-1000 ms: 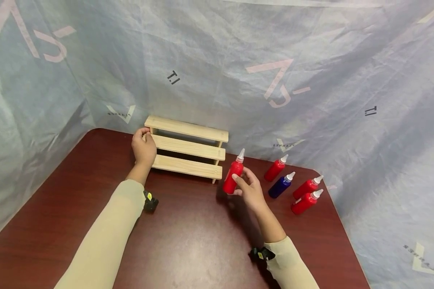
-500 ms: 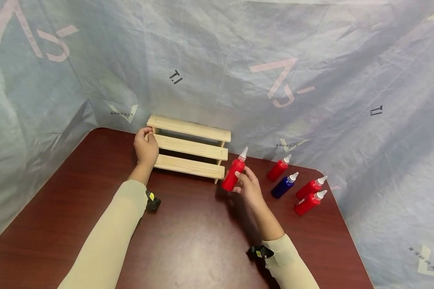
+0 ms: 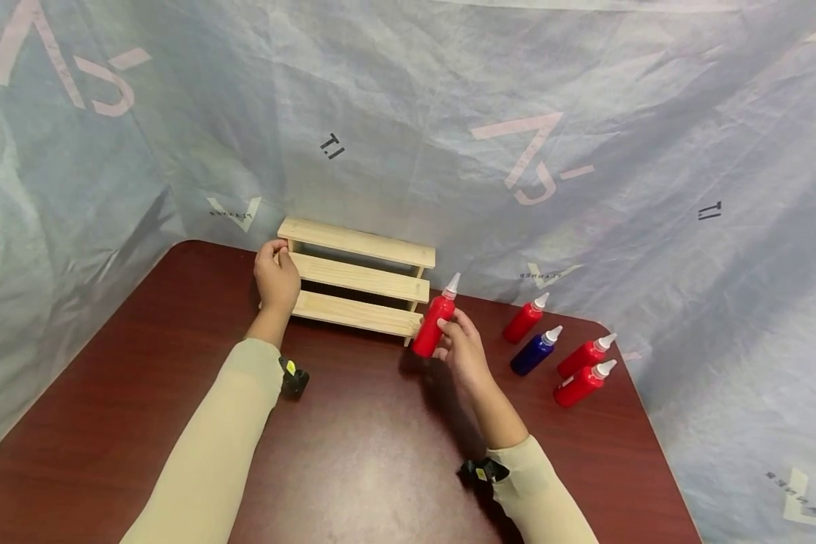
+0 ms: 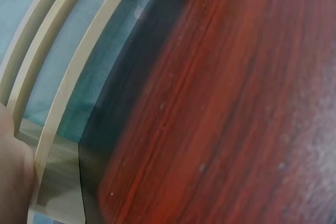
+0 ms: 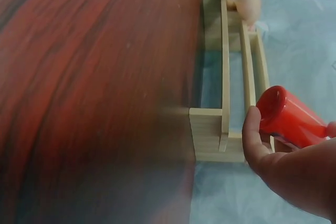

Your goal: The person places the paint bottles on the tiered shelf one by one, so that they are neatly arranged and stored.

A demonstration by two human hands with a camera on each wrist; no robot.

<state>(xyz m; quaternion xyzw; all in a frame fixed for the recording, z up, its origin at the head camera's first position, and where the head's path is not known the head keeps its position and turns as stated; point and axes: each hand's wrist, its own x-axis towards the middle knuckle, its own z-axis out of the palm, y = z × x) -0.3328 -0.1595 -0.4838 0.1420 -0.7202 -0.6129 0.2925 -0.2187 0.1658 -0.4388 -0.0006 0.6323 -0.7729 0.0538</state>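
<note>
Red squeeze bottle [image 3: 432, 326]: in the right hand, leaning, white nozzle up, base raised off the counter [image 3: 353, 453].
Right hand [image 3: 464, 349]: gripping that bottle, thumb and fingers around its body.
Left hand [image 3: 277, 278]: fingers curled at the left end of the rack, holding it.
Three-tier wooden rack [image 3: 363, 276]: between the hands, its right end just beside the held bottle; whether they touch, I cannot tell.
Other bottles: to the right of the right hand, a blue bottle [image 3: 532, 355], a red bottle behind it [image 3: 522, 323] and a red pair [image 3: 578, 385]; the nearer has a pale label, unreadable.
Writing: mirrored "PLANNER" [image 3: 231, 214] on the grey cloth backdrop [image 3: 394, 91].
Edges and room: rack near the counter's back edge, red pair near its right; wide wood surface between the forearms.
</note>
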